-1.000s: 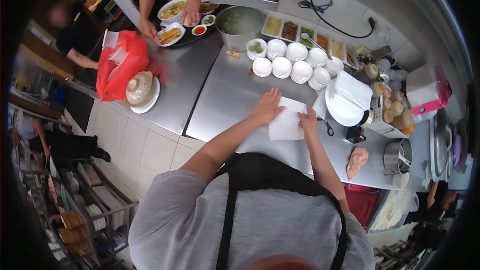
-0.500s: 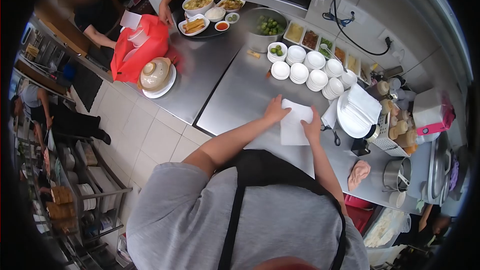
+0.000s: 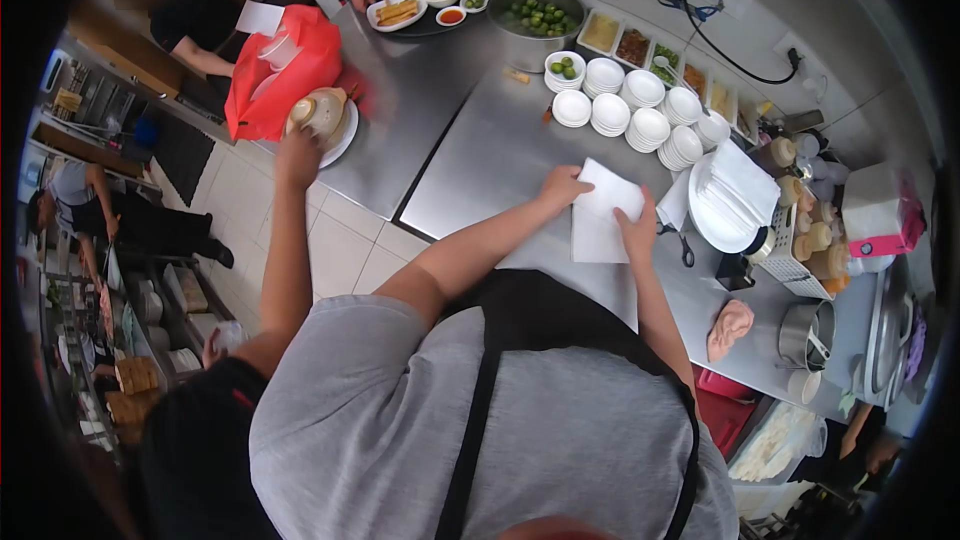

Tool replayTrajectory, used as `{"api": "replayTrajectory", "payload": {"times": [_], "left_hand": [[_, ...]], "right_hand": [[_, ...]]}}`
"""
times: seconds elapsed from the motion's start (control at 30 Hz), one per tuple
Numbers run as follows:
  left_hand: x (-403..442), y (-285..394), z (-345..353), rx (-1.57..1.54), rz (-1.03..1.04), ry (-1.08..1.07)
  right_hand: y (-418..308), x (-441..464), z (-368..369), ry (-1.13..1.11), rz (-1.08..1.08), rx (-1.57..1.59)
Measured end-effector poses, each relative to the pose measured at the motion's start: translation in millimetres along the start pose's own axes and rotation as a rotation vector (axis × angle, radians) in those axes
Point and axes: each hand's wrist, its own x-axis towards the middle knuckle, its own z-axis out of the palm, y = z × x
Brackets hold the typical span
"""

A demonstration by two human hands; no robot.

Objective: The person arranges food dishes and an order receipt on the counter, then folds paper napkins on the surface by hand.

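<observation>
A white paper napkin (image 3: 603,225), partly folded, is between my two hands over the steel counter. My left hand (image 3: 563,186) pinches its upper left corner between thumb and fingers. On the right edge, my right hand (image 3: 637,224) grips the paper, thumb on top. To the right, more folded napkins (image 3: 738,193) lie on a white plate (image 3: 703,223), with black scissors (image 3: 686,252) just below it. Stacks of small white dishes (image 3: 610,112) stand beyond my hands.
A co-worker's hand (image 3: 300,155) reaches the clay pot (image 3: 318,116) beside a red bag (image 3: 262,100). Behind are a pot of green fruit (image 3: 537,22) and a food tray (image 3: 430,24). A pink cloth (image 3: 730,329) and steel pot (image 3: 806,332) sit right.
My left hand now pinches and lifts the napkin's corner, which lay flat before. A co-worker has come in at the left and reached to the clay pot. The view has shifted.
</observation>
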Motion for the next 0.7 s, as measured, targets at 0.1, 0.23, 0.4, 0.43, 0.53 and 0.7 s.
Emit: {"api": "replayTrajectory", "payload": {"times": [0.1,0.23,0.4,0.43,0.53,0.7], "left_hand": [[-8,10,-3,-0.026,-0.007,-0.003],[5,0,0,-0.156,0.065,0.082],[-26,44,-19,0.147,0.299,0.09],[-19,37,-19,0.186,0.323,0.004],[-44,68,-14,-0.216,0.178,-0.258],[-56,75,-2,-0.293,0.107,-0.292]], "right_hand": [[-6,0,-3,-0.015,0.047,0.076],[1,1,-5,-0.062,0.198,0.108],[-11,-2,-16,0.011,0.175,0.239],[-18,-3,-20,-0.015,0.183,0.271],[-40,-9,-36,-0.132,0.323,0.605],[-55,-21,-55,-0.17,0.346,0.739]]}}
